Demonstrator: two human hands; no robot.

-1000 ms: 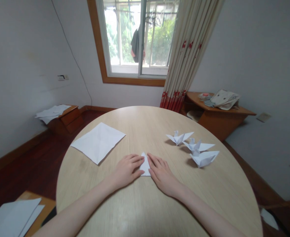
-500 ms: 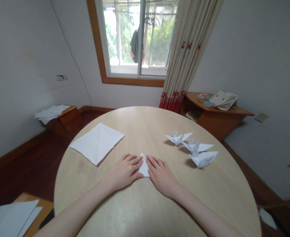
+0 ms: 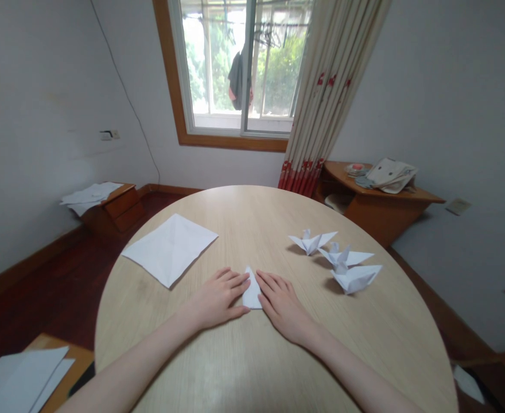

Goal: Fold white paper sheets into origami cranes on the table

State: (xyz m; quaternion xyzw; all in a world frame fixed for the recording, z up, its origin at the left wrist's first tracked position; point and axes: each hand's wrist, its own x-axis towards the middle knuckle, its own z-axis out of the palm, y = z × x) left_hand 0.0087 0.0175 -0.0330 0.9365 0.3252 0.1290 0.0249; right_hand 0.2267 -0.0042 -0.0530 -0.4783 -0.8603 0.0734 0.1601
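A small folded white paper [image 3: 251,291] lies flat on the round wooden table [image 3: 252,355]. My left hand [image 3: 218,298] rests flat on its left side, fingers stretched out and pressing it down. My right hand [image 3: 283,305] lies flat on its right side, fingers also extended. Only a narrow pointed strip of the paper shows between the two hands. An unfolded creased white sheet [image 3: 170,248] lies to the left on the table. Three folded paper cranes [image 3: 342,261] stand in a row to the right.
A low wooden cabinet [image 3: 113,205] with papers stands by the left wall. A corner desk [image 3: 381,198] with a bag is at the right, beside a curtain [image 3: 325,97] and a window. More white sheets [image 3: 20,381] lie at the bottom left.
Both hands stay pressed on the folded paper, with almost no shift. The view has moved only slightly.
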